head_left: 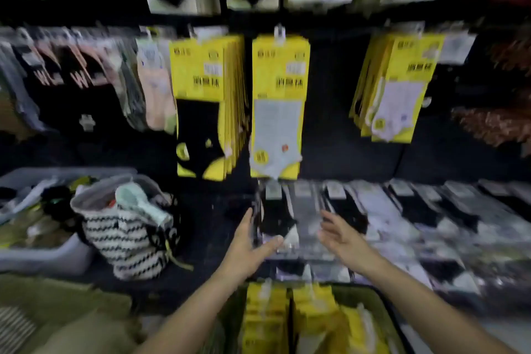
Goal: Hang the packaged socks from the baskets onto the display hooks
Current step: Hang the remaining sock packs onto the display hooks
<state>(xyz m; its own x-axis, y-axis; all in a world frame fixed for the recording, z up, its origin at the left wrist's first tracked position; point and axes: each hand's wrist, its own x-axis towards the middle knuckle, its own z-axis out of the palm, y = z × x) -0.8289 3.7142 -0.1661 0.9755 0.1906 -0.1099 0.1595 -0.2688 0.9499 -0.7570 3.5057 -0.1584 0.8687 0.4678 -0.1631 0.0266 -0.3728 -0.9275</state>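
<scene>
Reaching for the clear packet (pixel 275 218) with the black sock straight ahead, with the left hand (pixel 248 243) spread wide against it: fingers straight along its left edge, thumb across its lower corner, too blurred to tell whether that amounts to a real pinch. Keeping the right hand (pixel 342 236) open just to the right of it, fingers loosely fanned, holding nothing. Best to close thumb and fingers firmly on the packet's edge first, then bring the free hand under the far side so the slippery film does not fold. Worth lifting by the top tab rather than the middle, so the hanging hole faces up and forward. Leaving the yellow sock packs (pixel 301 316) upright in the basket (pixel 382 310) below and between the forearms for later trips. Aiming for the hooks (pixel 279 31) well above both hands, and sliding each hole on squarely, matching like with like.
</scene>
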